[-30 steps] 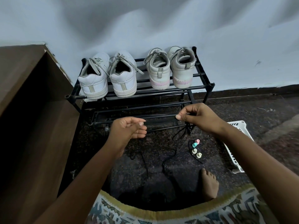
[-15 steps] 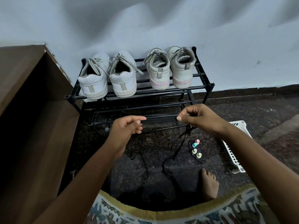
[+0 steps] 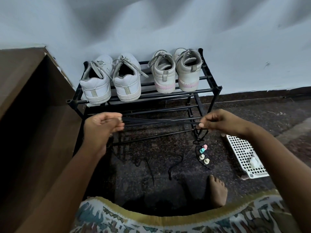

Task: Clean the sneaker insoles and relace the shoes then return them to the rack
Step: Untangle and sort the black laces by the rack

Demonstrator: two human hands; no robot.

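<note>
A black shoelace (image 3: 161, 122) is stretched taut in several strands between my two hands, in front of the black metal rack (image 3: 208, 89). My left hand (image 3: 102, 125) pinches one end and my right hand (image 3: 220, 122) pinches the other, with loose lace dangling below it. More black lace (image 3: 175, 167) lies curled on the dark floor. On the rack's top shelf stand a pair of white sneakers (image 3: 111, 79) at the left and a pair of grey sneakers with pink soles (image 3: 175, 71) at the right, all laced, heels toward me.
A brown wooden cabinet (image 3: 33, 115) stands close on the left. A white perforated plastic tray (image 3: 244, 155) lies on the floor at the right. Several small pastel bottles (image 3: 203, 154) stand beside it. My bare foot (image 3: 217, 190) rests below them. A wall rises behind the rack.
My hands have moved apart, the left one going leftward, and the black lace is now pulled tight between them. The lace on the floor has shifted.
</note>
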